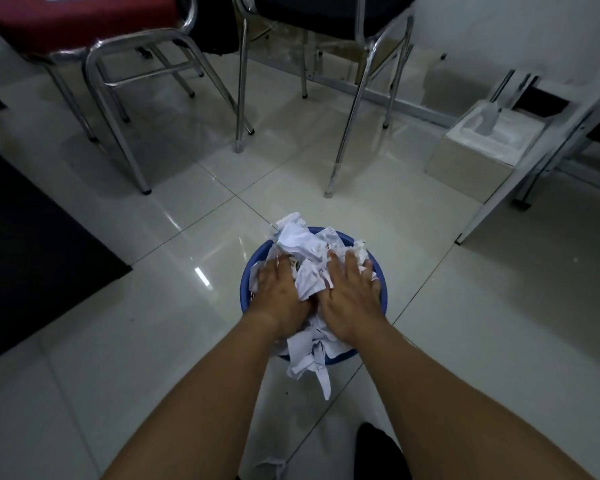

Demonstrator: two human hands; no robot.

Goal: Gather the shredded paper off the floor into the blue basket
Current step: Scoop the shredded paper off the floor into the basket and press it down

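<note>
Now both hands, left hand (280, 295), right hand (350, 299), grip spread flat, pressing shredded paper (303, 245) into blue basket (248, 277).

The floor (174, 306) was glossy pale tile that mirrored the chair legs and threw back small glints of light. The blue basket (248, 282) looked like smooth plastic with a dull sheen. The shredded paper (309, 282) in it was matt white, creased and crumpled, some pieces printed. The chair legs (118, 109) were polished, shiny metal tube; one seat (84, 12) was matt red cloth. A dark mat (32, 254) lay flat and lustreless.
</note>
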